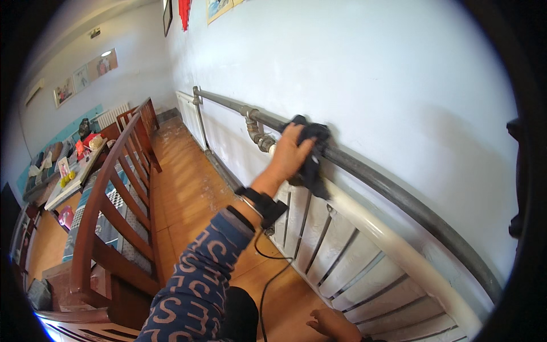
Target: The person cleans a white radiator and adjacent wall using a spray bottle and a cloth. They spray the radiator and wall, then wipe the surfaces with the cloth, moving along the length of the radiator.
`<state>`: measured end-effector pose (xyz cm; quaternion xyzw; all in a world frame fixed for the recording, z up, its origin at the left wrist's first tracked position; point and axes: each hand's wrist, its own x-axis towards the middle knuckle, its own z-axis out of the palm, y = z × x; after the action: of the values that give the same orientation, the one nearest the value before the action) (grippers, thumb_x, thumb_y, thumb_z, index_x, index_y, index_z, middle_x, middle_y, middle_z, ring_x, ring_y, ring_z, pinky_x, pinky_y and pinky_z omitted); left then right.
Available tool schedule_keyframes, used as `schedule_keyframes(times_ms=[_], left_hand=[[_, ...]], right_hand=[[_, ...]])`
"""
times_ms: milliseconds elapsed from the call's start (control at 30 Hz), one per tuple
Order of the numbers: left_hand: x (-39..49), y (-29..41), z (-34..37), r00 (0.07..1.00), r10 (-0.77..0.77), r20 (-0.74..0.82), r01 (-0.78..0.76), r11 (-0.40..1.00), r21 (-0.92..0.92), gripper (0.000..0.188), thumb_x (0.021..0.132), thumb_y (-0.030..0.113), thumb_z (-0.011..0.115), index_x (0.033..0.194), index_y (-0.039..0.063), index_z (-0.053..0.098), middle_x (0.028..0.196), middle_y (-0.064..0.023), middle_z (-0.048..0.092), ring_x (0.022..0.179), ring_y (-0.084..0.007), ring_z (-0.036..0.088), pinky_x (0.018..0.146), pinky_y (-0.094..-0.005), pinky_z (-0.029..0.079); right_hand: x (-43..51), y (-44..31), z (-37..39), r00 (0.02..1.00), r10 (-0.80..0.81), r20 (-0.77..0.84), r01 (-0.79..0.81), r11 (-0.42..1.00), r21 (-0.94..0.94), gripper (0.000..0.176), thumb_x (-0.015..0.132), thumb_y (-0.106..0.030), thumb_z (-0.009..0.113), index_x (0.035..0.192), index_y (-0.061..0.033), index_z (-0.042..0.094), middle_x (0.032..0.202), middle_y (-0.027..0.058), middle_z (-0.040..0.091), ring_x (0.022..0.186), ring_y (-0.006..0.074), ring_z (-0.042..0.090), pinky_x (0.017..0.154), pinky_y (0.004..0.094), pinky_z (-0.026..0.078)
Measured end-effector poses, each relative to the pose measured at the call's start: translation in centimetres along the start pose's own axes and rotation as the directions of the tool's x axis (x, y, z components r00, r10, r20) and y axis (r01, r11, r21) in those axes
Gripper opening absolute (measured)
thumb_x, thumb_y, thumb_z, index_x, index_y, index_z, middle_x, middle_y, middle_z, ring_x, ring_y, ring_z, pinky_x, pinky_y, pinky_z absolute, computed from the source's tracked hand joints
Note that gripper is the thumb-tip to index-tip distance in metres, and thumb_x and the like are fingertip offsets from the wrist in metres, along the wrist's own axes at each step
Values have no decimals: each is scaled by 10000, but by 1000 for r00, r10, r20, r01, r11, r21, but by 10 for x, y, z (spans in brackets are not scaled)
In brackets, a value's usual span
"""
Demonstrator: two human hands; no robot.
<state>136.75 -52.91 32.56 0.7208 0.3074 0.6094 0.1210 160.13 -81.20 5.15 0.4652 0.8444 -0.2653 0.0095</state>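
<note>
My left hand (290, 154) presses a black cloth (315, 132) onto a dark metal pipe (363, 164) that runs along the wall. Part of the cloth hangs down over the end of the white radiator (376, 235), just below the pipe. A black strap with a small device (267, 206) circles my left wrist, and a thin cable (273, 278) trails from it. Low in the view, my right hand (335, 323) is beside the radiator's front with its fingers a little apart and nothing visible in them. The picture's bottom edge cuts off its forearm.
Pipe fittings (256, 132) join the pipe left of the cloth. A wooden slatted railing (115, 179) stands across the tiled floor (188, 184). Beyond it are a cluttered table (70, 181) and bedding. Another radiator (191, 115) is farther along the wall.
</note>
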Motion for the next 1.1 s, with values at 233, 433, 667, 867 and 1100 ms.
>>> schedule_keyframes(times_ms=[233,433,667,867,1100], left_hand=[[69,-110,-77,996,-5,-92,42,914,404,370,967,339,588,1078,5,703,1041,-271,669,1041,-461,584,928,-469,468],[67,-126,-76,976,-65,-209,136,928,347,406,965,355,598,1091,-20,691,1034,-284,678,1056,-452,595,929,-469,471],[14,-49,-18,992,-110,-64,122,967,225,355,982,267,574,1166,-30,632,1123,-235,635,1006,-366,605,897,-452,469],[-58,97,82,958,248,146,-263,961,90,251,952,148,633,1157,3,639,1094,-193,636,1056,-384,582,978,-419,435],[-112,268,196,689,623,371,-671,741,1,436,797,84,717,1216,26,612,1158,-152,650,1080,-404,583,989,-481,430]], right_hand=[[-11,16,18,934,-150,-323,175,983,48,266,898,-235,702,1046,-20,649,950,208,665,843,421,629,709,482,512],[-23,-5,-13,929,-193,-316,209,978,15,286,899,-277,698,1053,-39,664,942,200,687,877,408,654,741,479,525],[-28,-9,2,934,-172,-313,168,985,-40,266,905,-303,663,920,-41,621,900,165,658,875,379,632,746,463,502],[-10,-24,16,730,-251,-636,361,931,47,32,813,-59,607,814,-30,621,790,180,589,767,384,574,694,439,475],[-3,-36,4,925,-149,-349,163,987,10,128,757,-63,626,844,-19,709,847,202,696,790,408,668,648,500,508]])
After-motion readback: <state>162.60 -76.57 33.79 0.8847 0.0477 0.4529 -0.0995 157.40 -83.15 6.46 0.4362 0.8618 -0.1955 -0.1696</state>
